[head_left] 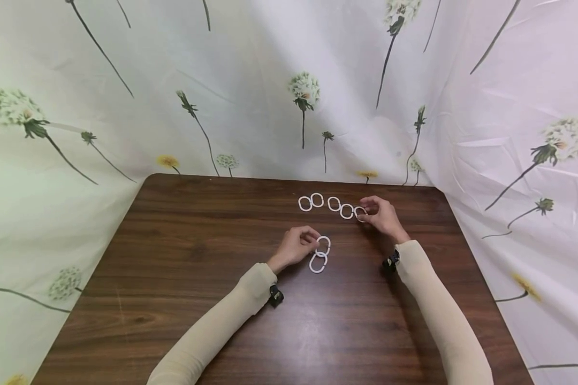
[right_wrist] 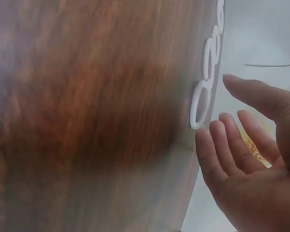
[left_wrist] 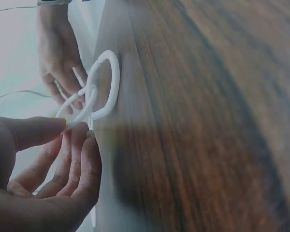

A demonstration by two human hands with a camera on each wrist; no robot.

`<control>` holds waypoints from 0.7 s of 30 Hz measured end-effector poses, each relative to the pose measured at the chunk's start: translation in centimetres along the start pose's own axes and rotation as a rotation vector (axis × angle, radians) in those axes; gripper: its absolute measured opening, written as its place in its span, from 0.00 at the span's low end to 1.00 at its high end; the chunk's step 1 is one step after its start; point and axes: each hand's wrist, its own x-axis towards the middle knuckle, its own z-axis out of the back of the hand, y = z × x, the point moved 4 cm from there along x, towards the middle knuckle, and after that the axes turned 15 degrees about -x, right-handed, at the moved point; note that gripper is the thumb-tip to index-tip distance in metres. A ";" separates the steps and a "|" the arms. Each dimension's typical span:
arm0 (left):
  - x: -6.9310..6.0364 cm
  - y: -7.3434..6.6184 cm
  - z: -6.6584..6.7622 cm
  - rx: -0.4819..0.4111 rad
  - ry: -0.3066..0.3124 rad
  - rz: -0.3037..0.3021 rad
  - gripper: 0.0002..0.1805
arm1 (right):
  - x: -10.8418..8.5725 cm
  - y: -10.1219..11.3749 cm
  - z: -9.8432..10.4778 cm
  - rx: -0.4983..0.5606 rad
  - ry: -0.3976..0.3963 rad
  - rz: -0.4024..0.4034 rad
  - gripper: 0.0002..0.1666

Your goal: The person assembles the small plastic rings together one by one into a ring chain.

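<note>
My left hand [head_left: 296, 246] pinches a white ring [head_left: 324, 245] between thumb and fingers near the middle of the table; a second white ring [head_left: 318, 263] is linked through it and hangs toward me. In the left wrist view the thumb and fingertips of the left hand [left_wrist: 63, 164] meet on the ring's edge. My right hand [head_left: 382, 218] is at the rightmost ring [head_left: 360, 214] of a row at the back. The right wrist view shows the right hand [right_wrist: 246, 140] with thumb and fingers spread apart beside the end ring [right_wrist: 200, 105], nothing gripped.
Several more white rings lie in the back row, among them one at its left end [head_left: 305, 203] and one near its middle [head_left: 334, 203]. The brown wooden table [head_left: 173, 256] meets a white curtain [head_left: 260, 107] with printed dandelions behind and at both sides.
</note>
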 end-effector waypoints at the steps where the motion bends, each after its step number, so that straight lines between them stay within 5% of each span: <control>1: 0.0 0.0 0.0 0.000 -0.003 0.002 0.09 | 0.1 -0.1 0.0 -0.004 0.000 -0.001 0.30; 14: -0.3 -0.2 0.5 0.007 -0.010 0.012 0.09 | 0.7 -1.2 -0.3 -0.020 0.093 -0.017 0.34; 21: -0.3 0.0 0.4 0.019 -0.012 0.003 0.08 | 1.6 -1.3 -0.5 -0.144 0.138 0.016 0.35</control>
